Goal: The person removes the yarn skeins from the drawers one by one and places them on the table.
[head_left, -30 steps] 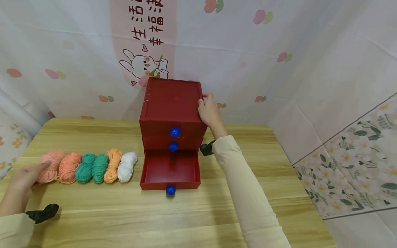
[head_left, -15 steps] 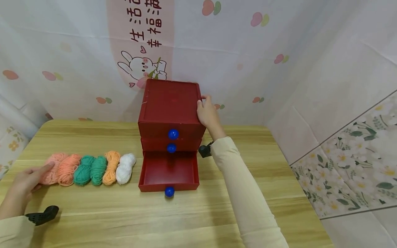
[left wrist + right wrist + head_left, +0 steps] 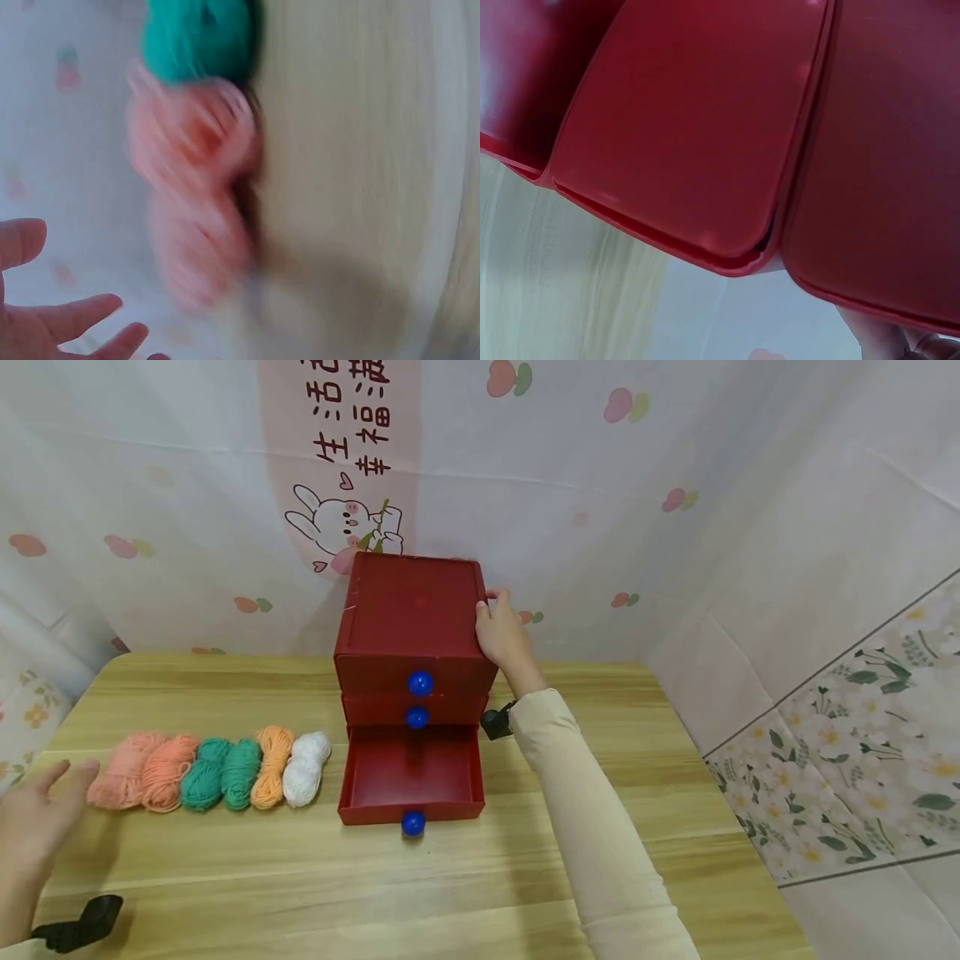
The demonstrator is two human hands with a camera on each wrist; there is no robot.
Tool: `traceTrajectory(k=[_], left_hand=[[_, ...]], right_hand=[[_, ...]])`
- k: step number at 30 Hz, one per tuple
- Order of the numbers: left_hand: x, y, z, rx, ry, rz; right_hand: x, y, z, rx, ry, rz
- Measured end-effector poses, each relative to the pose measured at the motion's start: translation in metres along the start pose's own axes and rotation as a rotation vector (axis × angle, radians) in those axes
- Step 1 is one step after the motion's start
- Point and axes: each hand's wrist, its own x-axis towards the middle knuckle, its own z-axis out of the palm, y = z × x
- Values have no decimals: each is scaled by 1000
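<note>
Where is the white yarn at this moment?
In the head view, the white yarn lies on the table, at the right end of the yarn row, between the orange yarn and the open bottom drawer.

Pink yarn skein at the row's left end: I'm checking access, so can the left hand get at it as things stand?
Probably yes: the left hand is open beside the pink yarn skein, with only bare table between.

drawer cabinet point(image 3: 411, 618): dark red, three stacked drawers with blue ball knobs, upright at 12 o'clock on the table; its right top edge is held by the right hand point(image 3: 504, 633)
bottom drawer point(image 3: 409, 773): pulled out toward 6 o'clock, open
pink yarn skein point(image 3: 120, 771): at 9 o'clock of the cabinet, leftmost in the yarn row, lying flat; left hand point(image 3: 33, 817) spread just beside it, not touching
</note>
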Motion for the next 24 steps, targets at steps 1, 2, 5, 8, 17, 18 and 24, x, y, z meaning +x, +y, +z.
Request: traceTrajectory(k=[1,2,5,8,17,18,24], left_hand=[[-12,14,3,33,58,70],[-25,30,6,48,97,127],[-55,68,21,29,176,361],[-77,99,38,0,136,567],[-136,160,97,136,-359,665],[-140,162,104,143,-411,662],[-154,168,143,208,-510,661]], right_hand=[[0,0,1,3,-1,0],[0,0,2,5,1,-7],[1,1,2,4,3,-15],[1,1,3,2,5,-15],[1,-1,1,-6,-3,-4],[1,-1,1,-5,-2,-3],[2,2,1,0,1,-5]])
